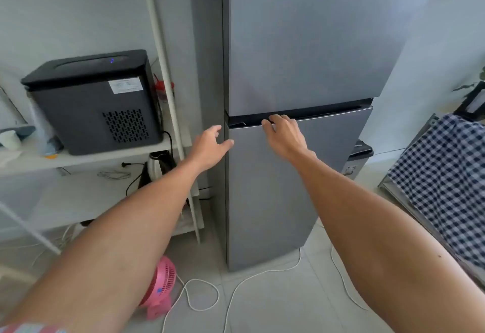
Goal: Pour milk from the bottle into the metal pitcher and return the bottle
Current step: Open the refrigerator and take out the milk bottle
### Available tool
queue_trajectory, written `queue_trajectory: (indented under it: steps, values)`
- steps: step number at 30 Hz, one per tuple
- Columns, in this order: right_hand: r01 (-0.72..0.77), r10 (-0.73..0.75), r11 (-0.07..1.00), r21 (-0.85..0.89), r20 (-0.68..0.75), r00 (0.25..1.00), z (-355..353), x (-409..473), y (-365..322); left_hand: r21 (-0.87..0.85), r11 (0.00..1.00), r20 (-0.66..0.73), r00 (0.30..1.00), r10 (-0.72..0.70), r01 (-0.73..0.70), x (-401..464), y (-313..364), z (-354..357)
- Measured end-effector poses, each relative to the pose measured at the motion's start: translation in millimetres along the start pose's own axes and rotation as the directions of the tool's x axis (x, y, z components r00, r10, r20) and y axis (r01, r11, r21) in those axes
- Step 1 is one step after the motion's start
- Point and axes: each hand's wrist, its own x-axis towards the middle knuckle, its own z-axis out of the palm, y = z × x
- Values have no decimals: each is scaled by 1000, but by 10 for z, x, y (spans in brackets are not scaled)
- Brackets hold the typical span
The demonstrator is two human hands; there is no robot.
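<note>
We face a tall grey fridge (pixel 301 70) with both its doors closed; the milk bottle and the metal pitcher are nowhere in our view. To the left stands a white shelf (pixel 86 159) carrying a black boxy appliance (pixel 91 101), with a kettle (pixel 160 167) on the level below it. At the right edge a blue checked cloth (pixel 446 175) hangs down. On the tiled floor (pixel 275 301) lies a pink fan (pixel 161 288) among white cables (pixel 202 296). Our right hand (pixel 284 135) reaches the dark slot between the two doors, its fingers (pixel 273 120) curled over the top edge of the lower door. Our left hand (pixel 211 146) hovers at the fridge's left edge, fingers spread loose and gripping nothing.
</note>
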Motion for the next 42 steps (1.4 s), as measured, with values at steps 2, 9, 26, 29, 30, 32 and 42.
queue_trajectory:
  steps: [2,9,26,29,30,32,42]
  values:
    - [-26,26,998,61,-11,1000,115,115,-24,-39,999,1,1000,-5,5,119,-64,33]
    - [-101,135,955,279,-105,985,561,406,-36,-235,972,40,999,27,-17,578,-548,355]
    - [-123,181,906,405,-109,977,569,496,31,-214,964,14,986,166,-159,565,-701,528]
    - [-147,227,902,407,-156,961,588,435,28,-196,962,23,980,197,-189,388,-658,556]
    - [-160,239,904,397,-158,958,577,391,43,-199,958,14,977,212,-205,310,-653,566]
    - [-179,253,902,392,-146,957,494,278,99,-240,944,-30,973,227,-228,134,-600,564]
    - [-349,433,848,398,-143,890,-216,-570,475,-80,975,128,968,216,-207,-243,-288,1037]
